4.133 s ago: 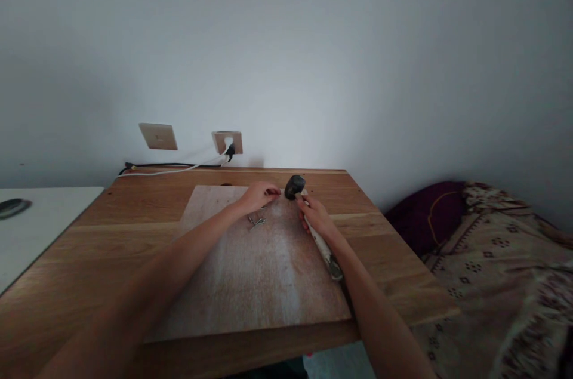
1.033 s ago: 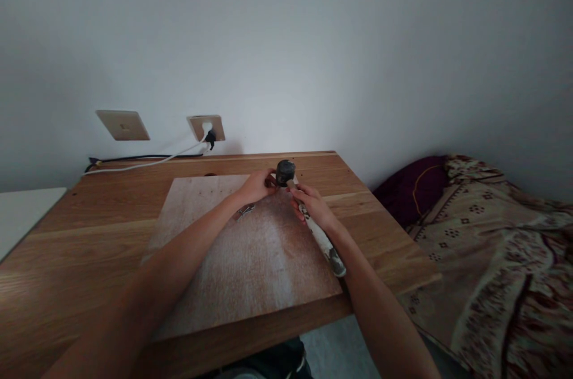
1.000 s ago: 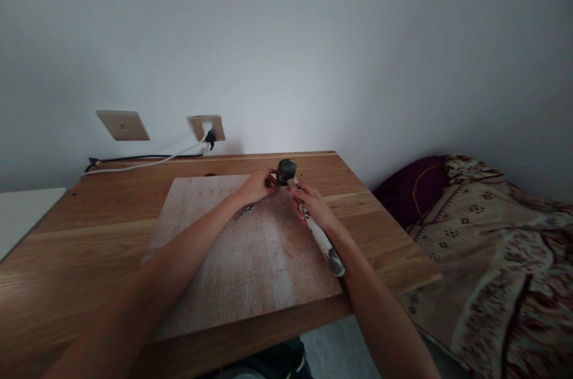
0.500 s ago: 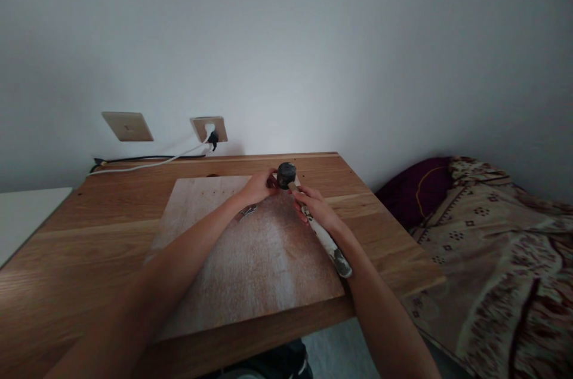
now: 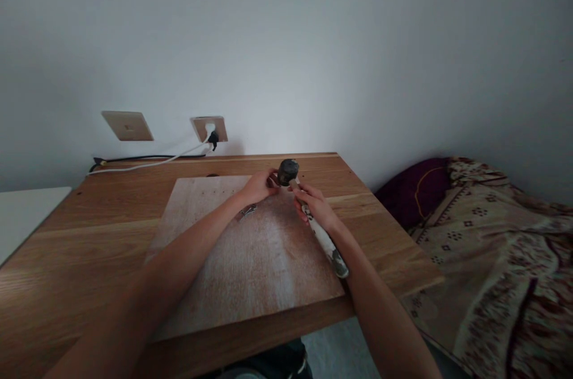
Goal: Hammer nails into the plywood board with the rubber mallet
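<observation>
My right hand (image 5: 313,205) is wrapped around the upper handle of a mallet (image 5: 287,172). Its dark, blocky head is up at the far edge of the board, and its worn, pale handle runs back under my right forearm. Close to the left of the head, my left hand (image 5: 260,187) has its fingers curled together over the board; what they hold, if anything, is hidden. A wooden board (image 5: 242,265) with a worn, whitish surface lies beneath both hands. Beside my left wrist, a small heap of thin metal pieces (image 5: 248,210), like nails, rests on the board.
The board lies on a wooden table (image 5: 111,206) against a white wall. White and black cords (image 5: 152,165) run along the table's back edge to a wall socket (image 5: 209,129). A bed with a patterned cover (image 5: 478,247) and a purple pillow (image 5: 416,194) stands at the right.
The mallet's head has shifted slightly up and to the right, with the handle's end moving a little left. My left hand stays in nearly the same place.
</observation>
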A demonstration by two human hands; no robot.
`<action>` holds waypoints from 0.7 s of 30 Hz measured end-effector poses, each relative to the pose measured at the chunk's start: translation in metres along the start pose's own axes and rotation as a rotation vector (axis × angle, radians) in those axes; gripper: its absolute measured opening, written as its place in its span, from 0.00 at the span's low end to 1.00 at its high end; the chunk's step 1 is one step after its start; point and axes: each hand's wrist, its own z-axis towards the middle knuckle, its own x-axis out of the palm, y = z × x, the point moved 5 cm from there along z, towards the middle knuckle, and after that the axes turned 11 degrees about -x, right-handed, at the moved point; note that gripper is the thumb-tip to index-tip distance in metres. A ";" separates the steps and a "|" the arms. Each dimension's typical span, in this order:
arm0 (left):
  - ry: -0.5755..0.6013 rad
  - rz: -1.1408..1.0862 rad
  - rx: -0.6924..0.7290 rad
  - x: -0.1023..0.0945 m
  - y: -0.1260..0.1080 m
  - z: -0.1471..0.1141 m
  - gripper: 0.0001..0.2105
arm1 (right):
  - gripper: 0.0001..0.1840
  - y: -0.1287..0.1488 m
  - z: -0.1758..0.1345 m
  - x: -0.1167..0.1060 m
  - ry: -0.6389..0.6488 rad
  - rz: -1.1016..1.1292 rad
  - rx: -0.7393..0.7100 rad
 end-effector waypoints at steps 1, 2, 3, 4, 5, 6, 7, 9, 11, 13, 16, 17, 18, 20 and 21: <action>0.000 -0.012 0.002 0.000 0.000 0.000 0.23 | 0.24 0.000 0.000 0.000 0.003 0.002 0.000; -0.002 -0.020 0.007 0.000 0.000 0.000 0.23 | 0.23 0.000 0.000 0.001 0.010 -0.003 0.003; -0.007 -0.021 0.013 0.000 0.000 0.000 0.23 | 0.23 0.000 -0.001 0.002 0.021 -0.014 0.010; -0.013 -0.018 0.018 0.000 0.000 0.000 0.22 | 0.22 -0.001 -0.001 0.003 0.031 -0.027 0.018; -0.019 -0.011 0.021 0.000 0.000 0.001 0.22 | 0.22 -0.001 -0.001 0.004 0.040 -0.039 0.024; -0.021 -0.007 0.023 0.000 0.001 0.001 0.22 | 0.22 -0.001 -0.001 0.005 0.044 -0.044 0.026; -0.020 -0.008 0.026 0.000 0.002 0.001 0.21 | 0.22 -0.001 -0.001 0.005 0.044 -0.042 0.022; -0.015 -0.029 0.039 0.000 0.003 0.001 0.20 | 0.21 0.000 -0.001 0.006 0.033 -0.026 0.004; -0.007 -0.050 0.051 0.001 0.003 0.001 0.20 | 0.21 -0.001 -0.001 0.005 0.015 -0.022 -0.005; -0.005 -0.042 0.051 0.002 0.004 0.000 0.22 | 0.21 -0.003 0.000 0.004 0.004 -0.035 0.005; 0.006 -0.009 0.027 0.003 0.003 0.001 0.25 | 0.21 -0.003 0.000 0.002 -0.008 -0.041 0.001; 0.023 -0.005 0.017 0.002 0.002 0.002 0.25 | 0.21 -0.002 0.000 0.002 -0.018 -0.031 -0.009; 0.043 -0.002 0.008 -0.001 0.001 0.003 0.25 | 0.21 -0.001 0.000 0.002 -0.032 -0.019 -0.018; 0.064 0.025 0.014 -0.013 -0.003 0.004 0.22 | 0.22 0.001 0.000 0.002 -0.064 -0.003 -0.026; 0.061 0.059 0.036 -0.022 -0.006 0.004 0.19 | 0.23 0.002 0.000 0.001 -0.081 0.000 -0.027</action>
